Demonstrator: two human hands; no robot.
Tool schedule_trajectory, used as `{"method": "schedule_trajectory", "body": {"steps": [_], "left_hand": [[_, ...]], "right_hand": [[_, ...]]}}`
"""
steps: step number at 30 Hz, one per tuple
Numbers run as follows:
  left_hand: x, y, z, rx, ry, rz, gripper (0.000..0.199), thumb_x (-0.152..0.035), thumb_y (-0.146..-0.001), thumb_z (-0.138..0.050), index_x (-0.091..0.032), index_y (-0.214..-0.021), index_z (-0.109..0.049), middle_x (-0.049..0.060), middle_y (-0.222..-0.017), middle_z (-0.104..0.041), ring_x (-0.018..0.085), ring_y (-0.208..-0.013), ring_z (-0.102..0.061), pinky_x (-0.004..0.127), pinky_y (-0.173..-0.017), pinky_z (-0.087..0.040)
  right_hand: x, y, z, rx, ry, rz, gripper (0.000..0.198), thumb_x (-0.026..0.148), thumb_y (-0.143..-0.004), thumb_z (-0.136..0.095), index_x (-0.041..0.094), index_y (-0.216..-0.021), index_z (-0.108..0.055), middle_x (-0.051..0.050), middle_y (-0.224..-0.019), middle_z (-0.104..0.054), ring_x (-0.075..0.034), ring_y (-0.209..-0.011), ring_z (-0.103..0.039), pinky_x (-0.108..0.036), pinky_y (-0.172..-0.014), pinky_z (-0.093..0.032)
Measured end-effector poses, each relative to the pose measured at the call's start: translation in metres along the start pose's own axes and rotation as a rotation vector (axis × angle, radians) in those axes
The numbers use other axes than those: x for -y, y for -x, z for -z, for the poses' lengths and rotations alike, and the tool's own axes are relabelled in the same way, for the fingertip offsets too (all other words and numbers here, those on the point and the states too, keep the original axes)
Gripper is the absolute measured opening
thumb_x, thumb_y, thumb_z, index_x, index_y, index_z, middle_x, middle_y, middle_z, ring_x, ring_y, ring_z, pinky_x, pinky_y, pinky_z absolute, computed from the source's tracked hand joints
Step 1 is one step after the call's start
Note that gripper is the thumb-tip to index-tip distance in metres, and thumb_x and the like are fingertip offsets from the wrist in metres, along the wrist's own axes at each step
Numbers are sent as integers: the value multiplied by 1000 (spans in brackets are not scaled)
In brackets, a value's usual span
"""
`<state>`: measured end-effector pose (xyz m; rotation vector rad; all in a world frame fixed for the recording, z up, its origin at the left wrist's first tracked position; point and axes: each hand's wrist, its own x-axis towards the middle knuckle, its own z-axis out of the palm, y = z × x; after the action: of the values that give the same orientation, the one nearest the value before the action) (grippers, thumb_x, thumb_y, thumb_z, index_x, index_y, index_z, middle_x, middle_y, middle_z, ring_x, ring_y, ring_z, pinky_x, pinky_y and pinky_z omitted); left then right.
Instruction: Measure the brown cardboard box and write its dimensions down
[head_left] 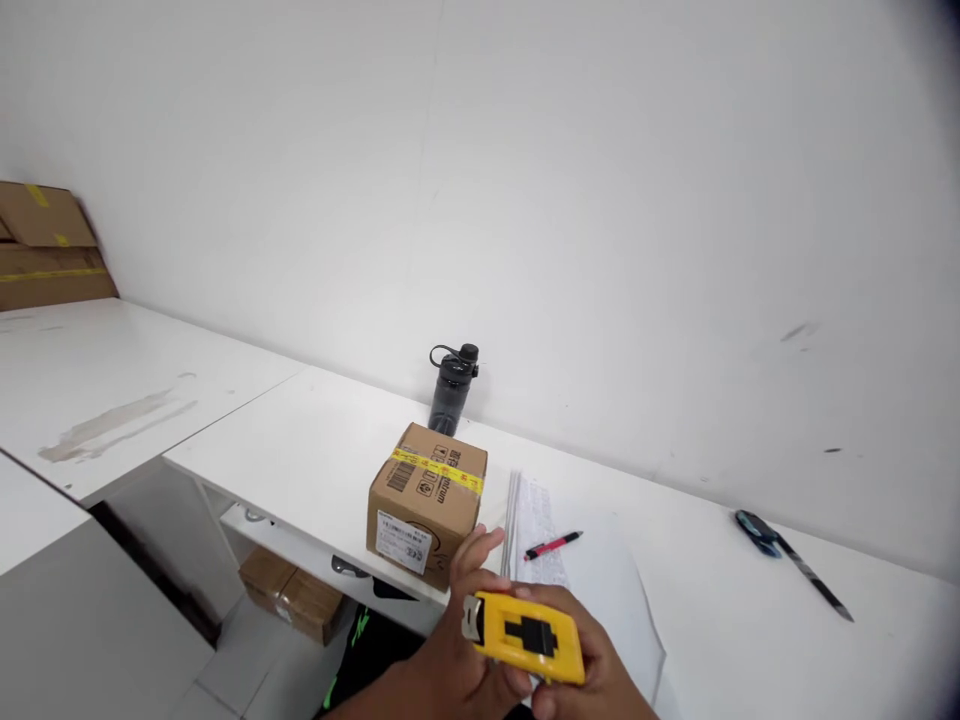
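Note:
A yellow tape measure (pixel 517 640) with a black lock button is held up in front of me, its metal hook end pointing left. My right hand (pixel 592 660) grips the body from the right side. Around the hook end is my left hand (pixel 457 640), its thumb below the case and some fingers stretched upward behind it. Just beyond my left fingers stands a taped cardboard box (pixel 427 505) with a white label and yellow tape across its top. Under and behind my right hand lies a stack of papers (pixel 615 590), with a red and black pen (pixel 553 545) on it.
A dark water bottle (pixel 451 392) stands behind the box by the wall. Further right lies a utility knife (pixel 787 560) with a long dark blade. More cardboard boxes (pixel 49 245) are stacked far left. Below the white table (pixel 300 430), another carton (pixel 289 595) sits on the floor.

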<state>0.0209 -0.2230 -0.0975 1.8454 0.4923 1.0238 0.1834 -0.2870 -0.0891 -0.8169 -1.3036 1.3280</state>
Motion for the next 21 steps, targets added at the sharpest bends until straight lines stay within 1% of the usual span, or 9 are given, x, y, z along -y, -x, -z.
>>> {"method": "schedule_trajectory", "body": {"steps": [3, 6, 8, 11, 13, 14, 16, 18, 21], "left_hand": [[2, 7, 3, -60, -128, -152, 64, -73, -85, -33, -29, -131, -39, 14, -153, -29, 36, -146, -16, 60, -116, -17], [4, 10, 6, -44, -157, -233, 64, -69, -89, -25, -30, -139, -28, 16, -150, -28, 34, -147, -14, 58, -115, -20], [6, 10, 9, 3, -139, -275, 64, -66, -91, -28, -32, -144, -19, 15, -149, -27, 34, -147, -12, 57, -115, -22], [4, 11, 14, 57, -69, -284, 70, -64, -91, -37, -29, -147, -16, 16, -153, -17, 36, -146, -13, 56, -113, -26], [-1, 12, 19, 64, 1, -208, 71, -61, -88, -49, -29, -146, -24, 15, -156, -12, 37, -145, -17, 53, -112, -29], [-6, 13, 22, 50, 30, -151, 69, -59, -85, -56, -29, -143, -30, 14, -155, -14, 36, -144, -19, 51, -112, -29], [-16, 15, 31, 11, 65, -23, 61, -50, -80, -69, -29, -132, -45, 12, -150, -27, 34, -139, -29, 46, -112, -29], [-28, 15, 42, 11, 79, 112, 54, -44, -75, -76, -27, -120, -52, 10, -135, -44, 29, -127, -43, 41, -107, -33], [-40, 14, 60, 122, 90, 303, 50, -42, -70, -80, -24, -110, -56, 4, -108, -54, 21, -104, -50, 33, -95, -38]], "right_hand": [[4, -15, -10, 80, 31, 1, 58, 49, -64, -82, 41, -111, -50, -4, -113, -61, -20, -79, -65, -36, -69, -51], [6, -23, -20, 40, 87, 120, 64, 56, -56, -85, 37, -104, -47, -4, -109, -61, -25, -94, -63, -39, -79, -50], [6, -22, -27, 0, 122, 125, 70, 57, -53, -86, 36, -105, -44, -5, -108, -61, -25, -93, -64, -40, -81, -50], [3, -16, -31, -40, 205, 107, 71, 60, -60, -81, 32, -114, -44, -9, -108, -62, -24, -86, -65, -39, -78, -52], [1, -12, -28, -68, 269, 175, 67, 59, -66, -77, 29, -118, -45, -11, -111, -61, -25, -91, -66, -38, -78, -54], [1, -11, -26, -81, 305, 233, 63, 56, -70, -76, 29, -119, -46, -11, -112, -60, -26, -95, -66, -37, -79, -55], [2, -11, -21, -110, 407, 354, 56, 45, -76, -74, 31, -122, -47, -11, -114, -59, -25, -102, -64, -35, -83, -55], [7, -13, -16, -105, 548, 427, 54, 31, -78, -74, 32, -125, -47, -9, -115, -58, -24, -105, -63, -32, -85, -54], [20, -16, -11, -2, 759, 480, 61, 19, -76, -74, 34, -128, -47, -8, -113, -60, -23, -101, -65, -30, -81, -55]]}}
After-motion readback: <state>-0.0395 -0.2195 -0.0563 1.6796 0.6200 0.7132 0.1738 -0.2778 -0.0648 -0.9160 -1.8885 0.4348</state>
